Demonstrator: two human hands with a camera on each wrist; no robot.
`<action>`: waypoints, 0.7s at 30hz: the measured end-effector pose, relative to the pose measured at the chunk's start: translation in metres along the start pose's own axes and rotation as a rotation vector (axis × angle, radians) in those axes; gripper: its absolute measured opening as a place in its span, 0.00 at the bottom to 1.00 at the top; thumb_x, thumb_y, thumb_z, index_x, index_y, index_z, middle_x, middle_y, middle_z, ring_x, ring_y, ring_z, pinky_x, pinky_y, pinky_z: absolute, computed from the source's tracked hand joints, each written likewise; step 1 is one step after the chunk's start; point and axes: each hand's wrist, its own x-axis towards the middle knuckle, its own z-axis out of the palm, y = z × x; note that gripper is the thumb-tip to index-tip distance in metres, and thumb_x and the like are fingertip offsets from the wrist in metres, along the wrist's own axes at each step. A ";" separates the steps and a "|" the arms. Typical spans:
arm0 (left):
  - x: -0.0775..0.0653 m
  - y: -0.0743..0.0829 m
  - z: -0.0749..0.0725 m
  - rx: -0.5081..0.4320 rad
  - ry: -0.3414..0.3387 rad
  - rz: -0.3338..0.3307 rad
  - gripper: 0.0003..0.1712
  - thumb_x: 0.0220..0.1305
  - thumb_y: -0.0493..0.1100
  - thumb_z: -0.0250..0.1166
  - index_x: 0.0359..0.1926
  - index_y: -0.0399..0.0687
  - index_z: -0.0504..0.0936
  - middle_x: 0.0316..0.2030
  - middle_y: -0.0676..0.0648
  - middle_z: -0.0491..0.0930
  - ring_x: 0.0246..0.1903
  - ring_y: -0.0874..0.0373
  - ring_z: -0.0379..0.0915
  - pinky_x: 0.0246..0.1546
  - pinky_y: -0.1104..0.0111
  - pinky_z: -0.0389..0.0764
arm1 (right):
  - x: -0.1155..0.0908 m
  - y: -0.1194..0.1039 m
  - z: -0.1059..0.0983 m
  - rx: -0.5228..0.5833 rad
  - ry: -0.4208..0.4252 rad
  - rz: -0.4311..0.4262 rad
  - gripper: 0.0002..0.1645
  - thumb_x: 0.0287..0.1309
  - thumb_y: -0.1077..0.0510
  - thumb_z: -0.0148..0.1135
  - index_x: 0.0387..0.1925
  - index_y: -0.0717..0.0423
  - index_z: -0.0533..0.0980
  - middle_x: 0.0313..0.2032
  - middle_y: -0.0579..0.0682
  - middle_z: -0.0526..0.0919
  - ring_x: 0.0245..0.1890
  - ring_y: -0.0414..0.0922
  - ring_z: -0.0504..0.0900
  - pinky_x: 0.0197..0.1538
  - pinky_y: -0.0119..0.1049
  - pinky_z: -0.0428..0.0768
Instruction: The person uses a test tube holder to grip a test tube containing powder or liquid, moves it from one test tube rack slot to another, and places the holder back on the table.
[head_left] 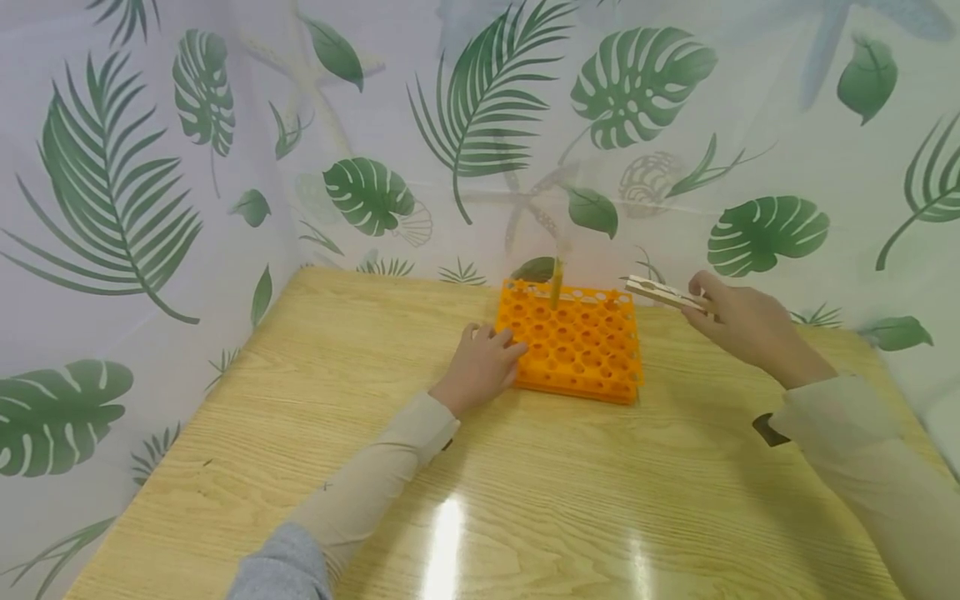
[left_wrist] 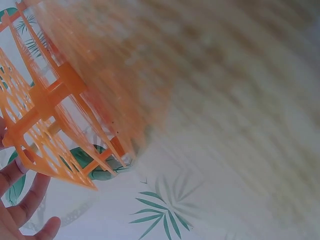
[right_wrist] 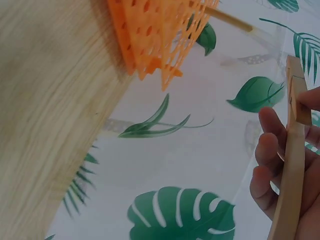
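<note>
An orange test tube rack (head_left: 577, 388) with rows of round holes stands on the table. One test tube (head_left: 557, 287) with yellow contents rises upright from its back row; the tube's clear upper part is faint against the backdrop. My left hand (head_left: 483, 367) holds the rack's left edge, its fingers (left_wrist: 36, 197) at the lattice corner in the left wrist view. To the right, above the table, my right hand (head_left: 746, 321) grips a wooden test tube clamp (head_left: 663, 293). The clamp's tip points left toward the tube and is apart from it, with nothing between its jaws.
The wood-grain table (head_left: 360, 333) carries the rack near its back edge. Close behind rises a white cloth backdrop (head_left: 495, 208) printed with green leaves, which also runs along the left side.
</note>
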 end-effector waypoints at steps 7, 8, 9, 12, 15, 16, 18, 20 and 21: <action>0.001 0.001 0.001 0.030 -0.033 -0.012 0.16 0.65 0.56 0.57 0.52 0.61 0.76 0.44 0.52 0.77 0.44 0.52 0.72 0.53 0.52 0.69 | -0.021 0.028 0.013 0.044 -0.004 0.037 0.14 0.65 0.51 0.51 0.44 0.56 0.67 0.32 0.61 0.83 0.19 0.44 0.73 0.20 0.37 0.65; 0.001 0.001 0.001 0.029 -0.042 -0.014 0.17 0.65 0.57 0.57 0.52 0.62 0.76 0.44 0.52 0.77 0.44 0.52 0.71 0.53 0.52 0.69 | -0.024 0.032 0.015 0.036 -0.006 0.038 0.14 0.64 0.51 0.51 0.44 0.57 0.67 0.33 0.61 0.83 0.21 0.45 0.75 0.21 0.38 0.67; 0.001 0.001 0.001 0.028 -0.050 -0.017 0.18 0.64 0.57 0.56 0.53 0.62 0.76 0.45 0.52 0.77 0.45 0.52 0.71 0.53 0.52 0.69 | -0.026 0.036 0.018 0.035 -0.014 0.038 0.14 0.65 0.51 0.51 0.44 0.57 0.67 0.34 0.61 0.83 0.22 0.47 0.77 0.22 0.39 0.69; 0.002 0.001 0.001 0.019 -0.065 -0.023 0.19 0.64 0.58 0.57 0.54 0.62 0.75 0.45 0.52 0.77 0.45 0.51 0.71 0.54 0.52 0.69 | -0.034 0.047 0.026 0.043 -0.048 0.047 0.16 0.65 0.50 0.50 0.43 0.59 0.68 0.36 0.62 0.83 0.29 0.54 0.81 0.27 0.45 0.75; 0.002 0.002 0.001 0.017 -0.070 -0.024 0.19 0.64 0.59 0.56 0.54 0.61 0.75 0.45 0.51 0.76 0.46 0.51 0.71 0.54 0.52 0.69 | -0.042 0.057 0.034 0.074 -0.090 0.070 0.17 0.65 0.49 0.50 0.44 0.59 0.69 0.40 0.64 0.82 0.37 0.59 0.81 0.34 0.51 0.76; 0.002 0.002 0.000 0.016 -0.070 -0.025 0.19 0.64 0.59 0.57 0.53 0.61 0.75 0.45 0.51 0.76 0.46 0.51 0.71 0.54 0.52 0.69 | -0.044 0.061 0.037 0.080 -0.104 0.077 0.17 0.65 0.49 0.50 0.44 0.59 0.69 0.41 0.64 0.81 0.39 0.59 0.80 0.36 0.52 0.76; 0.001 0.002 0.000 0.016 -0.071 -0.027 0.19 0.64 0.59 0.57 0.53 0.61 0.75 0.45 0.51 0.76 0.46 0.51 0.71 0.54 0.52 0.69 | -0.047 0.067 0.042 0.094 -0.133 0.086 0.17 0.65 0.49 0.51 0.45 0.59 0.70 0.44 0.65 0.80 0.42 0.60 0.80 0.39 0.54 0.75; 0.001 0.002 -0.001 0.013 -0.074 -0.030 0.19 0.64 0.59 0.57 0.53 0.61 0.75 0.45 0.51 0.76 0.46 0.51 0.71 0.54 0.52 0.69 | -0.050 0.073 0.047 0.106 -0.166 0.093 0.18 0.65 0.49 0.51 0.46 0.60 0.70 0.46 0.66 0.79 0.43 0.61 0.79 0.41 0.55 0.75; 0.001 0.003 -0.001 0.012 -0.076 -0.030 0.19 0.64 0.59 0.57 0.53 0.61 0.75 0.45 0.51 0.76 0.46 0.51 0.71 0.54 0.52 0.69 | -0.051 0.076 0.049 0.106 -0.183 0.096 0.19 0.65 0.49 0.51 0.47 0.61 0.70 0.47 0.67 0.78 0.44 0.62 0.78 0.41 0.55 0.75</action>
